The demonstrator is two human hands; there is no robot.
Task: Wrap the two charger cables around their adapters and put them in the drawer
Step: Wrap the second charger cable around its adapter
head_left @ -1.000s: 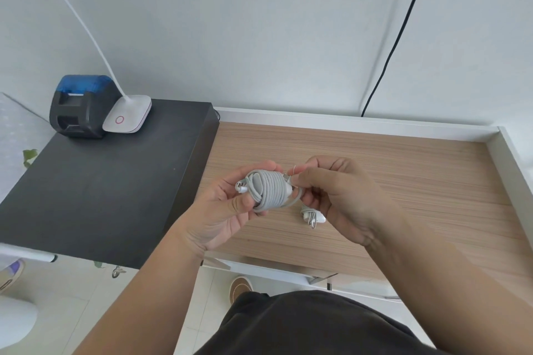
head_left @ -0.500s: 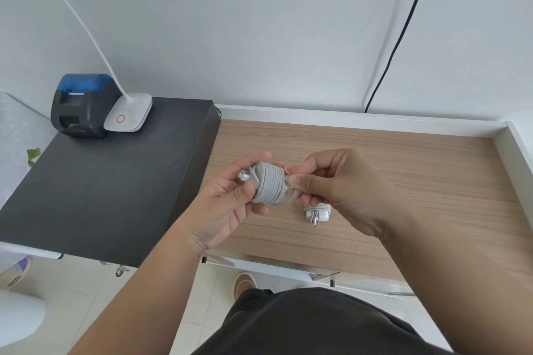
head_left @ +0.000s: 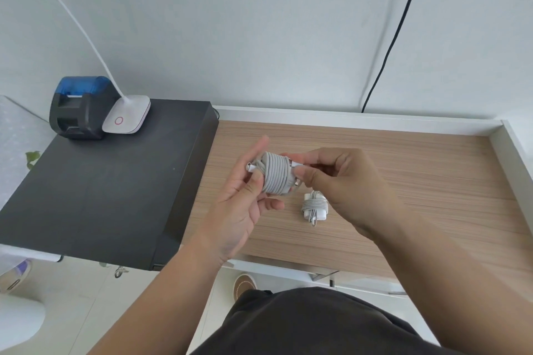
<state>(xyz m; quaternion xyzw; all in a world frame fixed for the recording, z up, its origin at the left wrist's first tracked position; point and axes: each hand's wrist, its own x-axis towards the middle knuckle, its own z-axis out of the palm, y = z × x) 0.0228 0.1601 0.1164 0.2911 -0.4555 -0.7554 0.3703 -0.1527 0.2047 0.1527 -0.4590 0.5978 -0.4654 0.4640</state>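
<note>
Both forearms reach forward, the left hand cupped palm-up with thumb curled in, the right hand pinching with curled fingers.

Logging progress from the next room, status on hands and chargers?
Left hand holds wrapped charger; right hand pinches its cable end. Second wrapped charger lies on wooden surface. Nothing in the way.
</note>
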